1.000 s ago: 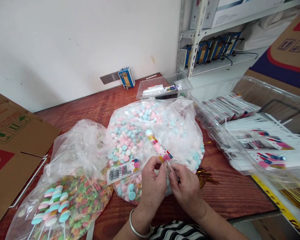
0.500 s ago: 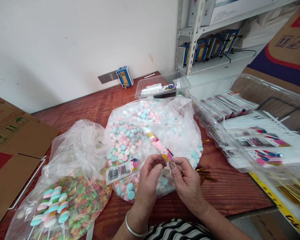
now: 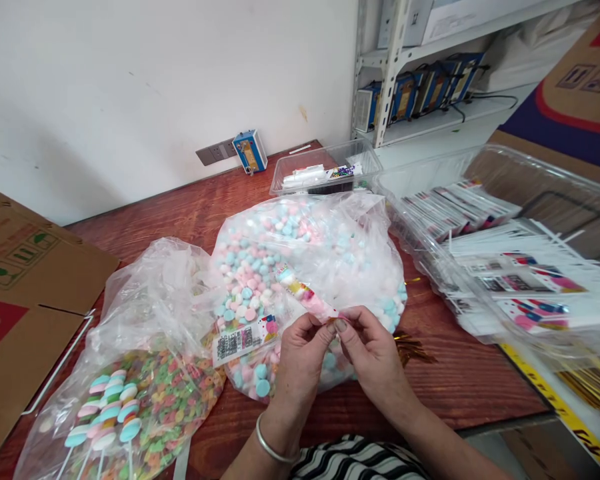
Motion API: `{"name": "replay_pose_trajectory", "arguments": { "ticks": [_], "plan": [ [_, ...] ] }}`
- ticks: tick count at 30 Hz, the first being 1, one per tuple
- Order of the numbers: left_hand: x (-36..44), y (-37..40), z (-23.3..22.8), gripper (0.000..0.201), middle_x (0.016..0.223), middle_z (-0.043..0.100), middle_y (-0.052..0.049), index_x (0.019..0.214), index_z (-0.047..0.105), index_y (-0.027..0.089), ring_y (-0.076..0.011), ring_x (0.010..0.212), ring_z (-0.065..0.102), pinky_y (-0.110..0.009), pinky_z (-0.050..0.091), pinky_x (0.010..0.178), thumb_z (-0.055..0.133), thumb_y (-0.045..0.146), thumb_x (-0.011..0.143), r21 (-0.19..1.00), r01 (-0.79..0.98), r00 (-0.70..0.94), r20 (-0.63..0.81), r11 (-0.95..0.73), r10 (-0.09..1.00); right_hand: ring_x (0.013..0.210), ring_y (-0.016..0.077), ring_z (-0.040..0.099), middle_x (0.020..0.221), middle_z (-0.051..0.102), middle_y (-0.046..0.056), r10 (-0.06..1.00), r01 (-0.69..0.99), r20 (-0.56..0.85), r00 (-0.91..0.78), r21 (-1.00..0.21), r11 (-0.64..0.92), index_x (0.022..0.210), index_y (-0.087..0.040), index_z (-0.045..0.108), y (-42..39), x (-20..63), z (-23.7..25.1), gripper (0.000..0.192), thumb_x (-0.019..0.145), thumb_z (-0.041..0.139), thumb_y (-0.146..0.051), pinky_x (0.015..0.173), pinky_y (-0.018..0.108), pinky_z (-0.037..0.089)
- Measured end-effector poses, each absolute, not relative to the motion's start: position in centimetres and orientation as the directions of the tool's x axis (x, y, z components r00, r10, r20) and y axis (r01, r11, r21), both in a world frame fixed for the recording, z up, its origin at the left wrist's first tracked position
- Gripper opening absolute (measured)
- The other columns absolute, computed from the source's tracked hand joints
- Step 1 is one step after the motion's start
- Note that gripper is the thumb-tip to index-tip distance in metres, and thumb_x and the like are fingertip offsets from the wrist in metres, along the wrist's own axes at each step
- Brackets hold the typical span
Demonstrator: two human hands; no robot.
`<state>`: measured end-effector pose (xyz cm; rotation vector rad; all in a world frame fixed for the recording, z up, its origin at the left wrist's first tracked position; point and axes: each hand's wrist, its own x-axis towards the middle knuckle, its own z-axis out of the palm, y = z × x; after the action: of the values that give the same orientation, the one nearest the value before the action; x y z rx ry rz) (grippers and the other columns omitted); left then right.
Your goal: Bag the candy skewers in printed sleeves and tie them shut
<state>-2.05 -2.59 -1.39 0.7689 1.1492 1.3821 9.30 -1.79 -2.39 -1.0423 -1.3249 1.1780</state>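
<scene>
Both my left hand (image 3: pixel 303 353) and my right hand (image 3: pixel 377 357) pinch the near end of a narrow printed plastic sleeve (image 3: pixel 303 292), their thumbs almost touching. The sleeve is pink, yellow and blue and slants away to the upper left; whatever is inside is hard to make out. Beneath it lies a large clear bag of pastel marshmallows (image 3: pixel 240 280). Another flat printed sleeve (image 3: pixel 245 340) rests on that bag, left of my hands. Several marshmallow skewers on white sticks (image 3: pixel 111 410) lie on a clear bag of colourful gummy rings (image 3: pixel 180 400).
At the right, a clear plastic tray (image 3: pixel 473 280) holds printed sleeves and white sticks. A smaller clear box (image 3: pixel 325 175) stands behind the marshmallows. Gold twist ties (image 3: pixel 416 348) lie beside my right hand. Cardboard boxes (image 3: pixel 30 267) flank the wooden table (image 3: pixel 460 380).
My left fingers have closed onto the sleeve's near end beside my right fingers. The sleeve has tipped lower and shifted slightly left.
</scene>
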Motion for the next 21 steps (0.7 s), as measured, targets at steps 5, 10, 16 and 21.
{"name": "replay_pose_trajectory", "arguments": {
  "ticks": [5, 10, 16, 21],
  "plan": [
    [-2.1, -2.8, -1.3, 0.019, 0.073, 0.069, -0.002, 0.084, 0.076, 0.016, -0.0138, 0.071, 0.058, -0.027, 0.046, 0.075, 0.074, 0.033, 0.077, 0.923, -0.348, -0.108, -0.214, 0.165, 0.971, 0.075, 0.0148, 0.059, 0.082, 0.062, 0.0, 0.94, 0.117, 0.341, -0.025, -0.933, 0.342, 0.095, -0.023, 0.061, -1.9, 9.4, -2.3, 0.011, 0.095, 0.05, -0.022, 0.068, 0.024, 0.049],
    [-1.7, -2.9, -1.6, 0.022, 0.092, 0.074, -0.005, 0.097, 0.077, 0.02, -0.0208, 0.098, 0.062, -0.035, 0.043, 0.095, 0.071, 0.033, 0.08, 0.933, -0.332, -0.146, -0.197, 0.14, 0.969, 0.077, 0.0173, 0.06, 0.084, 0.064, 0.002, 0.862, 0.238, 0.498, -0.093, -0.83, 0.505, 0.1, -0.024, 0.063, -2.1, 9.9, -2.5, 0.017, 0.094, 0.049, -0.018, 0.071, 0.027, 0.048],
    [-0.6, -3.1, -1.9, 0.029, 0.123, 0.067, -0.012, 0.099, 0.078, 0.021, -0.0279, 0.119, 0.055, -0.042, 0.037, 0.106, 0.078, 0.034, 0.072, 0.738, -0.665, -0.021, -0.173, 0.116, 0.985, 0.04, 0.0079, 0.025, 0.051, 0.029, -0.009, 0.95, -0.238, -0.08, -0.301, -0.959, -0.156, 0.091, -0.021, 0.064, -1.6, 9.5, -2.6, 0.032, 0.089, 0.056, -0.052, 0.037, 0.019, 0.024],
    [-0.9, -2.8, -1.9, 0.015, 0.09, 0.073, -0.01, 0.076, 0.079, 0.018, -0.0259, 0.103, 0.063, -0.042, 0.039, 0.103, 0.081, 0.031, 0.068, 0.654, -0.755, -0.103, -0.205, 0.058, 0.973, 0.039, 0.0067, 0.022, 0.05, 0.029, -0.01, 0.881, -0.246, -0.236, -0.411, -0.901, -0.357, 0.1, -0.02, 0.066, -1.8, 9.4, -3.0, 0.045, 0.08, 0.064, -0.06, 0.035, 0.017, 0.022]
  ]
}}
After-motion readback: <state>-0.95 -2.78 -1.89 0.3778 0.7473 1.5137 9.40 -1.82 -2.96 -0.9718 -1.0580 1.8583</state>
